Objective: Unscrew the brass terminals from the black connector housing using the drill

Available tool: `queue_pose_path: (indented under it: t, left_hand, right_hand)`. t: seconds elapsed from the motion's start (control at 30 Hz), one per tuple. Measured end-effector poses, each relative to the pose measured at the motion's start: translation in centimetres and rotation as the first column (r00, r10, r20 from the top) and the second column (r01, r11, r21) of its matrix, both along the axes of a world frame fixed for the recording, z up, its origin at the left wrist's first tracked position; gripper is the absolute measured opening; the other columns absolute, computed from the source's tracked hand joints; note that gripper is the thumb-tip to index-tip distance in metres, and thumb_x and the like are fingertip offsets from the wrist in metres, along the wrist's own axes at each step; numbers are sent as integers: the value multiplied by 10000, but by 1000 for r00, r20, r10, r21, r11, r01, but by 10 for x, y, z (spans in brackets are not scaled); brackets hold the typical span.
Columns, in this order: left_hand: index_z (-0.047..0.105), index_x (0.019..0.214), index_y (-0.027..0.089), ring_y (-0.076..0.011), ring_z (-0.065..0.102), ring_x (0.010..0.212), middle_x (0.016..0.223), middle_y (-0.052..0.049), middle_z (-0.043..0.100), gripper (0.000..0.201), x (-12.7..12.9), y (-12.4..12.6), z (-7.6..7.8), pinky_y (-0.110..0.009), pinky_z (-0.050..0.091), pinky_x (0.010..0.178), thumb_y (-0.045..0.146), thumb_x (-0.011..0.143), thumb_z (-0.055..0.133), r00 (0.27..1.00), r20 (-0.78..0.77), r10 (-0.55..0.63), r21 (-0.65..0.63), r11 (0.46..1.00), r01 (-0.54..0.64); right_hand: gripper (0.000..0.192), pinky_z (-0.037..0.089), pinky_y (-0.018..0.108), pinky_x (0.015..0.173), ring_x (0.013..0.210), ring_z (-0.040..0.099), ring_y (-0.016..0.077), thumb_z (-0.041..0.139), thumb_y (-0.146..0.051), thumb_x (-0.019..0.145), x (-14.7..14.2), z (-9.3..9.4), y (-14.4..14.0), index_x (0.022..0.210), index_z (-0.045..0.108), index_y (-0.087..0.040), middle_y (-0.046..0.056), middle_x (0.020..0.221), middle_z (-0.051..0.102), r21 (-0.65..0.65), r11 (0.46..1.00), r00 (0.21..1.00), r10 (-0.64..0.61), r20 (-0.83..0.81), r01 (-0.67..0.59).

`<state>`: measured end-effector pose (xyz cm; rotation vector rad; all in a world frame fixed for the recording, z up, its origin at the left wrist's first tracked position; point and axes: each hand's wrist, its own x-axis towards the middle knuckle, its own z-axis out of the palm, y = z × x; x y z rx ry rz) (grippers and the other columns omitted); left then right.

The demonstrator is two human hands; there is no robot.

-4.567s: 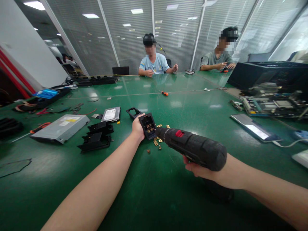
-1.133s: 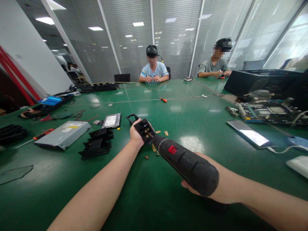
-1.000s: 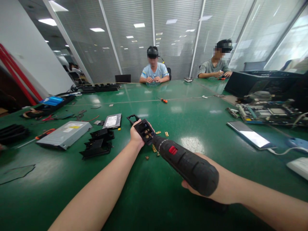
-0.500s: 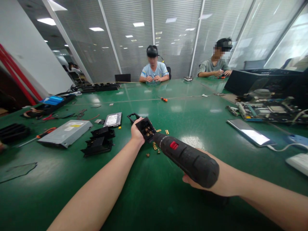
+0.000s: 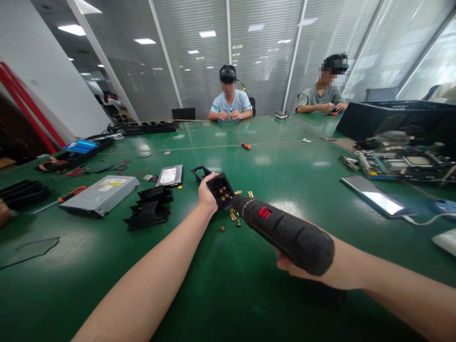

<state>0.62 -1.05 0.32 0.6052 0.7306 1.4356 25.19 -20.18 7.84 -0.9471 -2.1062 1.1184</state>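
**A:** What moved in the last few seconds?

**B:** Not much. From my feed the electric screwdriver (image 5: 285,232) came down from nearly level to a steeper angle onto the part, then held there. Its nose is now right against the open face of the black socket housing (image 5: 221,190); I can't see the bit, it's hidden at the contact point. The housing has barely shifted on the bench (image 5: 228,294). I read that as the driver seated on a screw inside, though no screw head is visible.

**A:** Hands?

**B:** Left hand (image 5: 206,194) is closed around the housing's left side, thumb on the upper edge, tilting its open face towards the camera. Brass contacts show inside. Right hand (image 5: 302,266) is wrapped round the driver's grip from underneath, mostly hidden by the tool body. It's closed tight, but I can't tell finger position on the trigger.

**A:** Where's the part exactly?

**B:** Mid-bench, held just above the surface. Loose brass pieces (image 5: 233,216) lie scattered directly below and beside it. A black frame (image 5: 199,171) lies just behind the left hand, black plastic pieces (image 5: 149,209) further left, then a hard drive (image 5: 170,175) and a grey optical drive (image 5: 101,194).

**A:** Others?

**B:** Two people seated at the far end, well apart from this.
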Motion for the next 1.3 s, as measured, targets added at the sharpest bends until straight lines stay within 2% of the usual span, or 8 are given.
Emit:
queue_pose_path:
  t: [0.2, 0.4, 0.63, 0.77, 1.0, 1.13, 1.3]
  left_hand:
    - [649, 803, 192, -202, 662, 591, 675, -25, 673, 252, 0, 1, 0, -332, 538, 599, 437, 820, 705, 1000, -23, 2, 0, 1000, -2]
    - [658, 805, 194, -197, 659, 600, 678, -25, 677, 238, -1, 2, -2, -330, 540, 627, 427, 836, 694, 1000, -11, -6, -15, 1000, 5]
    - [650, 812, 194, -195, 651, 594, 676, -21, 665, 247, -1, 2, -3, -321, 515, 614, 432, 825, 714, 1000, -11, -3, -12, 1000, 3]
    - [651, 821, 199, -201, 653, 604, 687, -19, 670, 263, -1, 1, -2, -335, 520, 645, 448, 819, 733, 1000, -11, -6, -10, 1000, 6]
    - [659, 818, 199, -204, 653, 609, 690, -22, 670, 264, -1, 2, -3, -338, 523, 642, 455, 823, 723, 1000, -19, -15, 2, 1000, 15]
    - [657, 821, 191, -195, 657, 601, 677, -19, 670, 240, -1, 2, -3, -319, 529, 626, 421, 813, 727, 1000, -9, 0, 1, 1000, 0]
    - [639, 798, 191, -186, 651, 574, 656, -12, 661, 237, 1, 1, -2, -310, 531, 609, 416, 800, 716, 1000, -1, -9, -7, 1000, 9]
  right_hand:
    - [126, 521, 255, 559, 621, 602, 157, 703, -266, 828, 0, -2, 1, 778, 594, -228, -10, 693, 655, 20, 1000, 1000, -5, 23, 5]
    - [130, 544, 286, 569, 643, 639, 177, 730, -308, 829, 5, -10, 1, 847, 616, -247, 0, 745, 687, 22, 998, 998, -60, 12, 60]
    - [153, 507, 268, 549, 609, 595, 159, 702, -277, 846, 0, -3, 2, 769, 572, -253, -18, 695, 650, -9, 1000, 1000, -1, -27, 1]
    - [174, 502, 266, 513, 576, 600, 155, 724, -289, 860, 3, -8, 2, 789, 567, -260, -22, 688, 644, -49, 999, 999, -8, -33, 6]
    - [174, 502, 280, 549, 611, 596, 165, 712, -310, 860, 2, -7, 2, 783, 567, -255, -15, 694, 642, -13, 1000, 1000, -1, -12, 1]
    - [145, 508, 273, 564, 621, 611, 159, 675, -297, 839, -1, -3, 2, 777, 554, -250, -16, 704, 642, -11, 1000, 1000, -20, 9, 20]
    - [126, 488, 263, 544, 605, 573, 146, 696, -288, 821, 1, -8, 1, 808, 582, -239, -21, 707, 637, -14, 997, 997, -69, 47, 70]
